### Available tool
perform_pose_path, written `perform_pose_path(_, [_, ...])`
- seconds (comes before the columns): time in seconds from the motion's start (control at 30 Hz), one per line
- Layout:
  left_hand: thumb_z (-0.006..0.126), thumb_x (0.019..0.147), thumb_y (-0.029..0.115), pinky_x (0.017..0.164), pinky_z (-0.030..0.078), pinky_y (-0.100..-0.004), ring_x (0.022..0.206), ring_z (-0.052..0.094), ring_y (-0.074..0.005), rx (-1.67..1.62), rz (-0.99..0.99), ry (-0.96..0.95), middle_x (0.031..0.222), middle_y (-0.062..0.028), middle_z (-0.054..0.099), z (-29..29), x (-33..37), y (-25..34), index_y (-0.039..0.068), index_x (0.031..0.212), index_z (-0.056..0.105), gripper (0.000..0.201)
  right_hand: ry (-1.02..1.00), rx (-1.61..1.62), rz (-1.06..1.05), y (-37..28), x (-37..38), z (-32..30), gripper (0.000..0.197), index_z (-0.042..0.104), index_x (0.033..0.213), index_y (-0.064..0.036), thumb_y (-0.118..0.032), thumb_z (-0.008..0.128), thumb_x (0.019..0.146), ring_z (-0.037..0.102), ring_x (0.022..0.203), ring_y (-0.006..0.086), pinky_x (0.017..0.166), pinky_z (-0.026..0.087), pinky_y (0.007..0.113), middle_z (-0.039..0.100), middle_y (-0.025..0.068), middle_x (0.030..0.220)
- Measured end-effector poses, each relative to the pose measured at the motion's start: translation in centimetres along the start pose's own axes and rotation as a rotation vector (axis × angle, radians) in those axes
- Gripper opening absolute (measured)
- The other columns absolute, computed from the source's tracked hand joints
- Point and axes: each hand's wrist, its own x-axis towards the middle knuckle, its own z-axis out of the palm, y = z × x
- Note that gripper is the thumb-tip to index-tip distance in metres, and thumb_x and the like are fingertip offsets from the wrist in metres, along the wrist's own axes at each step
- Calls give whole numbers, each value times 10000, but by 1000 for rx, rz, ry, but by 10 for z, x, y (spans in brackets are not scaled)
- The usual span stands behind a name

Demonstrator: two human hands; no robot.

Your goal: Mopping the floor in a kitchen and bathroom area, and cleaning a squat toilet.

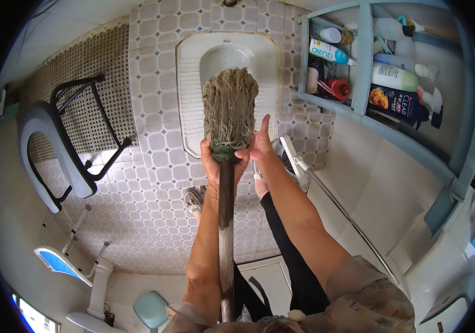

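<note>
A string mop points away from me, its matted grey-brown mop head (230,105) raised in front of the white squat toilet (188,83). Its worn wooden handle (226,222) runs back toward my body between my forearms. My left hand (212,165) is closed around the mop's neck, just below the dark green collar (224,154). On the other side my right hand (259,146) presses its fingers against the collar, thumb sticking up and apart. Part of the fingers is hidden behind the mop.
To the right is a blue shelf rack (364,61) with bottles. A white-headed tool with a metal pole (354,213) leans below it. A grey folding chair (54,144) and a perforated brown mat (98,83) lie left, a blue-topped stool (60,262) lower left. Patterned tiles (154,150) cover the floor.
</note>
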Motion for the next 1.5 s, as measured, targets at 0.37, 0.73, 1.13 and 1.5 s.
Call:
perform_pose_path(0.37, [591,881,479,538,528,-272,1050,561,-388,58,1,-3,1235,-201,549,-27,62,16,83,1298,493,583,-386,-269,-256,-79,118,0,804,511,1322,-122,-736,520,803,603,1071,252,893,517,436,608,100,1207])
perform_pose_path(0.73, [538,889,483,636,550,-405,858,612,-262,383,-133,115,1007,-70,655,-124,265,74,135,1119,585,420,360,-1315,-197,-132,221,-25,700,356,1418,-83,-496,563,892,543,1159,271,931,466,390,527,120,1328])
perform_pose_path(1.13, [482,938,481,630,568,-467,817,621,-294,736,-84,319,942,-127,645,-142,333,144,114,1094,581,411,493,-2124,-310,-110,268,32,532,349,1375,-30,-262,472,913,462,1145,541,997,424,480,415,364,1293])
perform_pose_path(1.5, [511,929,482,642,544,-354,992,570,-338,316,-89,136,1173,-158,576,-101,221,83,91,1247,522,503,126,-975,-320,-108,173,-8,868,303,1464,-109,-571,647,815,480,1189,250,947,420,433,479,130,1350])
